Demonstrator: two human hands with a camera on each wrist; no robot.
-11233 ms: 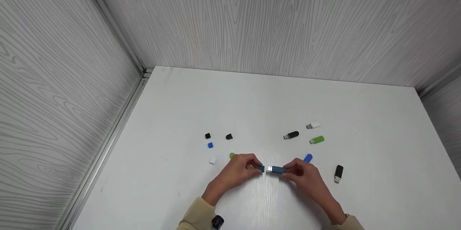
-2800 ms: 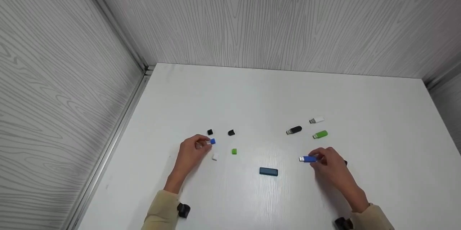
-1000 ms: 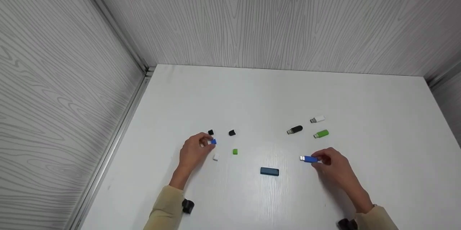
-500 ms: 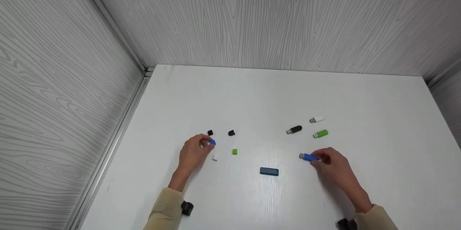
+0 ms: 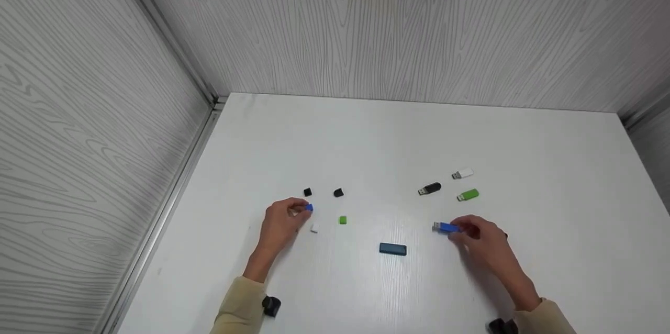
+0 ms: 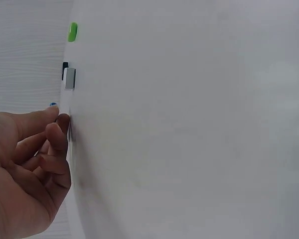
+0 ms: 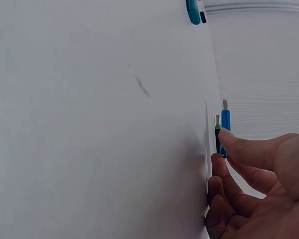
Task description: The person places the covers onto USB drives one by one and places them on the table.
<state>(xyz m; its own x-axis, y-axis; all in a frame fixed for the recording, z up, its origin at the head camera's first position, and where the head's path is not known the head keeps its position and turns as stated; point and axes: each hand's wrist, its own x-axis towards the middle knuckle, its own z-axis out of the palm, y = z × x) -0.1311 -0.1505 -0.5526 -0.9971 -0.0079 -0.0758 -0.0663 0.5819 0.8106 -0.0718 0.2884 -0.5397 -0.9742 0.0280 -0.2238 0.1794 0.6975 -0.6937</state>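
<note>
Pinching a blue drive, the right hand hides its rear.

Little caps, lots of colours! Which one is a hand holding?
The blue cap, pinched in the left hand. The black square cap, the black rounded cap, the white cap and the green cap all lie on the table.

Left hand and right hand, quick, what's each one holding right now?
Left hand: closed, pinching the small blue cap.
Right hand: closed, holding the blue USB stick by its back end.
</note>
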